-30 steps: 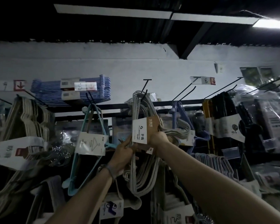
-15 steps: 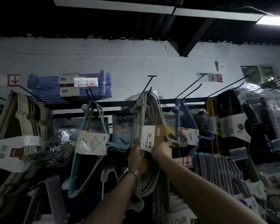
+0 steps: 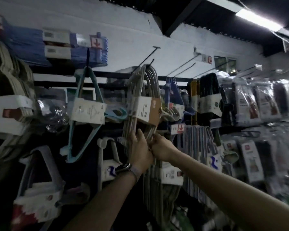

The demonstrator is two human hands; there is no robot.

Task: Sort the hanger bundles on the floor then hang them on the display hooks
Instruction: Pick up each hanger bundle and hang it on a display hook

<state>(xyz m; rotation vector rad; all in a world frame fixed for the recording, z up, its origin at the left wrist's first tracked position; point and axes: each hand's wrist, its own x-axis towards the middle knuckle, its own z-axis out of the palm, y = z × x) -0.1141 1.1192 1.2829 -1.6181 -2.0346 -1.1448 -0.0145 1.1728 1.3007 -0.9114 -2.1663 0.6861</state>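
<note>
Grey hanger bundle [image 3: 144, 90] hangs on the display hook [image 3: 147, 56], top loops over the wire; our left grip [image 3: 140, 147] and right grip [image 3: 161, 146] both curl round its lower bars, probably steadying it so it seats squarely

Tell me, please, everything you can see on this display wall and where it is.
grey hanger bundle: one, grey with a white-and-brown card, hanging at centre
teal hanger bundle: one, teal with a white card, left of the grey one
blue hanger bundles: a stack, blue, upper left
beige hanger bundle: one, beige, far left
black hanger bundle: one, black, right of centre
display hooks: several, black, jutting out above the bundles
plastic-wrapped packs: many, clear wrap, right side
ceiling light: one, white, upper right
watch: one, dark, left wrist
left hand: grips the grey bundle's lower bars
right hand: fingers pinch the same bars
</note>
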